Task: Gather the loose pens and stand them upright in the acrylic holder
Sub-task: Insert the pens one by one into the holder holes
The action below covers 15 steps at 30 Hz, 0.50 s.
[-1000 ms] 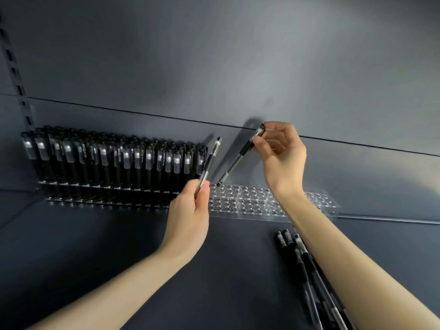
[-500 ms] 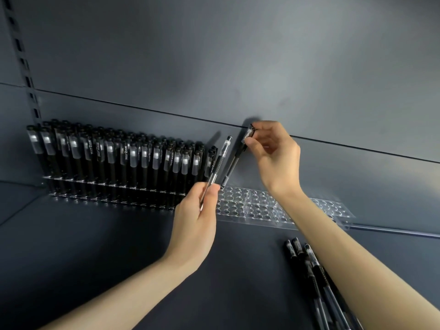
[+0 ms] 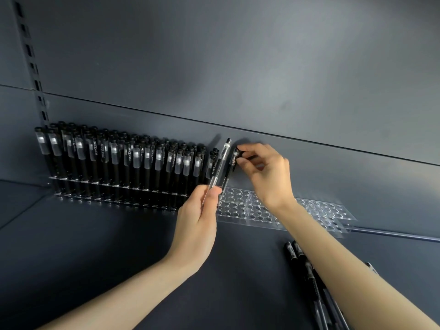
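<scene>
On a dark grey shelf (image 3: 107,258), a clear holder (image 3: 247,210) runs along the back panel (image 3: 238,67). Its left stretch is packed with standing pens (image 3: 119,163) — black barrels, frosted caps up — and its right stretch shows rows of round holes. Where the two stretches meet, a person's left hand (image 3: 197,225) pinches a clear pen (image 3: 216,171) low on its barrel between thumb and fingers, cap up and leaning right, its lower end hidden in the hand. Just beside it, the right hand (image 3: 264,172) grips the cap of a second pen (image 3: 228,173) with curled fingertips. That pen slants down to the holder's first open holes, though whether its tip sits in one cannot be told. The two pens nearly touch.

Loose pens (image 3: 294,252) lie in a bundle on the shelf at lower right, well in front of the holder and partly hidden behind the right forearm. Matte shelf surface spreads in front of the holder's left stretch and between the two forearms. The holder's right end stops short of a thin rail (image 3: 392,233) that continues along the shelf's back edge to the frame's right side. A slotted upright (image 3: 29,51) climbs the panel at far left — beside the first standing pens — and a horizontal seam crosses the panel just above the pen caps.
</scene>
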Motion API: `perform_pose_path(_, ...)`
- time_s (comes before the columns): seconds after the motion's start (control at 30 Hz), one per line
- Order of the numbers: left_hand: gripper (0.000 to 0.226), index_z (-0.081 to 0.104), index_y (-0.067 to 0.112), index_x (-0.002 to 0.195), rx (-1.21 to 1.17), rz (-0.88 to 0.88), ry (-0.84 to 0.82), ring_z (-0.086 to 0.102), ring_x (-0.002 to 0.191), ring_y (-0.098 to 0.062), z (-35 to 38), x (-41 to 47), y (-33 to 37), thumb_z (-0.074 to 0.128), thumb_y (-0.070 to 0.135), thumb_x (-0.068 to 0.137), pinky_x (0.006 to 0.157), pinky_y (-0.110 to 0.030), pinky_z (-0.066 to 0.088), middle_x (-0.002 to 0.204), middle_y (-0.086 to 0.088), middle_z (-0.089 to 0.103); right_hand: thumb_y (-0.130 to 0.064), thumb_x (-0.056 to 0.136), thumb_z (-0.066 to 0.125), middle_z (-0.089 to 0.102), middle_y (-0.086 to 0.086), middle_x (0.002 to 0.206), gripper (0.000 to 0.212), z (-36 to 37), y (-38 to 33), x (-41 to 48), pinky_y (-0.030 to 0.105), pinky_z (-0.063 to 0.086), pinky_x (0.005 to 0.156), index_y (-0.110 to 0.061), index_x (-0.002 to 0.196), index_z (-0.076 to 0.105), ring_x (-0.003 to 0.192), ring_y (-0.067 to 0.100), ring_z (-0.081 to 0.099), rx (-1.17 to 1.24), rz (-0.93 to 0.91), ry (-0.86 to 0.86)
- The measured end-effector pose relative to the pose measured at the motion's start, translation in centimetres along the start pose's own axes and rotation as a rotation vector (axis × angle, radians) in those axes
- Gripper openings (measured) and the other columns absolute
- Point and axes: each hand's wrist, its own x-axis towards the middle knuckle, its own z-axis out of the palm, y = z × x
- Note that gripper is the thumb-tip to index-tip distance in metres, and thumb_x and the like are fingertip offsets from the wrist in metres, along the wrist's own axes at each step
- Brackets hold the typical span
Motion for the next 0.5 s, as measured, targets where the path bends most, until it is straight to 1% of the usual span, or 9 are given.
perform_pose_path(0.07,0.029,0.059,0.013,0.09,0.001,0.003,-0.031,0.028,0.052,-0.007,0.0,-0.1,0.1,0.04,0.033,0.098,0.053,-0.026,0.025,0.051,0.014,0.032,-0.01,0.089,0.064,0.065,-0.003,0.081,0.017,-0.4,-0.7,-0.6,0.015,0.048,0.067,-0.022,0.101,0.067,0.069,0.004,0.057,0.137,0.055,0.014)
perform_pose_path(0.13,0.028,0.057,0.012,0.085,0.008,0.016,-0.09,0.027,0.053,-0.008,0.1,-0.3,0.2,0.041,0.031,0.099,0.053,-0.027,0.024,0.053,0.012,0.03,-0.014,0.089,0.063,0.069,0.0,0.078,0.011,-0.9,-1.6,-1.2,0.027,0.054,0.073,-0.02,0.099,0.064,0.073,0.013,0.064,0.363,0.152,-0.04)
perform_pose_path(0.17,0.029,0.054,0.009,0.082,0.012,0.025,-0.123,0.027,0.055,-0.01,0.2,-0.4,0.2,0.043,0.03,0.099,0.053,-0.028,0.024,0.054,0.01,0.029,-0.013,0.088,0.064,0.07,0.0,0.075,0.012,-1.0,-1.9,-1.5,0.031,0.056,0.076,-0.018,0.099,0.063,0.073,0.016,0.066,0.447,0.185,-0.081)
perform_pose_path(0.2,0.032,0.051,0.004,0.081,0.006,0.027,-0.155,0.026,0.056,-0.011,0.3,-0.4,0.2,0.044,0.03,0.099,0.054,-0.03,0.024,0.056,0.006,0.028,-0.011,0.086,0.066,0.07,-0.001,0.073,0.016,-1.2,-2.1,-1.7,0.034,0.057,0.076,-0.016,0.101,0.061,0.071,0.018,0.066,0.486,0.2,-0.115)
perform_pose_path(0.27,0.036,0.052,-0.004,0.089,-0.01,-0.008,-0.22,0.028,0.056,-0.013,0.5,-0.6,0.1,0.043,0.03,0.099,0.054,-0.031,0.025,0.058,-0.001,0.03,-0.006,0.083,0.068,0.069,-0.004,0.068,0.023,-1.5,-2.2,-1.9,0.035,0.058,0.075,-0.014,0.102,0.059,0.066,0.017,0.065,0.5,0.208,-0.145)
perform_pose_path(0.33,0.036,0.058,-0.001,0.098,0.03,-0.056,-0.279,0.035,0.054,-0.011,0.6,-0.7,0.0,0.04,0.03,0.099,0.052,-0.026,0.031,0.058,0.001,0.039,-0.003,0.081,0.069,0.068,-0.004,0.065,0.025,-1.9,-2.0,-2.1,0.033,0.059,0.072,-0.014,0.101,0.058,0.061,0.016,0.064,0.503,0.22,-0.149)
perform_pose_path(0.37,0.036,0.059,0.001,0.099,0.077,-0.059,-0.302,0.04,0.056,-0.011,0.6,-0.7,0.0,0.039,0.031,0.1,0.055,-0.026,0.037,0.06,0.004,0.045,-0.003,0.08,0.07,0.067,-0.004,0.065,0.026,-2.1,-1.9,-2.1,0.034,0.059,0.071,-0.015,0.1,0.057,0.06,0.016,0.063,0.488,0.224,-0.144)
perform_pose_path(0.43,0.032,0.06,0.007,0.103,0.226,0.005,-0.304,0.048,0.069,-0.01,0.5,-0.5,-0.3,0.039,0.031,0.1,0.072,-0.03,0.046,0.076,0.009,0.051,-0.005,0.079,0.073,0.065,-0.004,0.065,0.028,-2.4,-1.7,-1.8,0.039,0.058,0.072,-0.019,0.097,0.056,0.06,0.016,0.062,0.432,0.217,-0.088)
perform_pose_path(0.5,0.03,0.057,0.016,0.121,0.457,0.124,-0.244,0.049,0.091,-0.007,0.0,-0.1,-1.0,0.041,0.029,0.099,0.088,-0.028,0.042,0.096,0.011,0.05,-0.006,0.078,0.074,0.063,-0.005,0.065,0.03,-2.8,-1.5,-1.2,0.044,0.057,0.073,-0.024,0.093,0.057,0.064,0.015,0.061,0.373,0.18,0.012)
